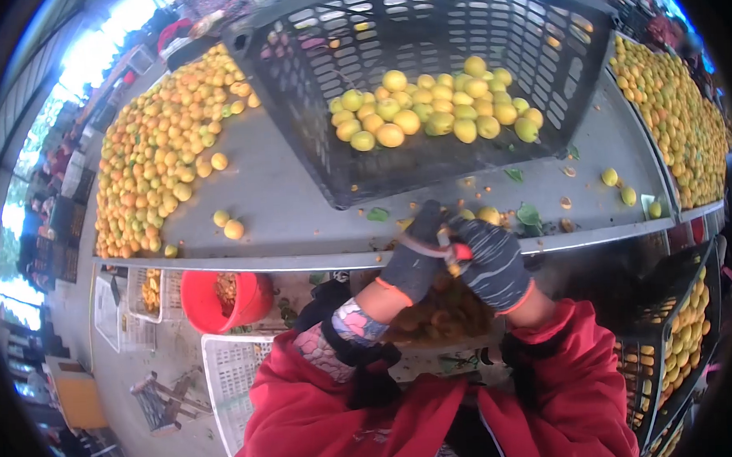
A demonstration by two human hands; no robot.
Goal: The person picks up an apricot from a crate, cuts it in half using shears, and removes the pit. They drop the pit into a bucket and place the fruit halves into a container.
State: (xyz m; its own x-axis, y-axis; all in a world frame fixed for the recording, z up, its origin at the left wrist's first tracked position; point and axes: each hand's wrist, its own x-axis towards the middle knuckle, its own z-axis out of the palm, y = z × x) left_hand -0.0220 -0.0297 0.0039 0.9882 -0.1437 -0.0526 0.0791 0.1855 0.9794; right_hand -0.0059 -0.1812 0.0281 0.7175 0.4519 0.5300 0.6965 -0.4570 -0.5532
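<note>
My left hand (416,255), in a dark grey glove with an orange cuff, is closed near the metal table edge. What its fingers hold is hidden. Beside it, my right hand (493,265), in a striped grey glove, is closed around a small tool (462,252) with a red part, and the two hands meet at this tool. Just beyond the hands a yellow fruit (489,215) lies on the grey table (282,183). A black crate (339,176), tipped toward me, holds many yellow-green fruits (406,122).
Heaps of orange-yellow fruit (154,156) cover the table's left and another surface (675,109) at right. Below stand a red bucket (202,301) with scraps, white crates (226,382), a small stool (157,405) and a black crate of fruit (650,363). Leaves (529,215) litter the table.
</note>
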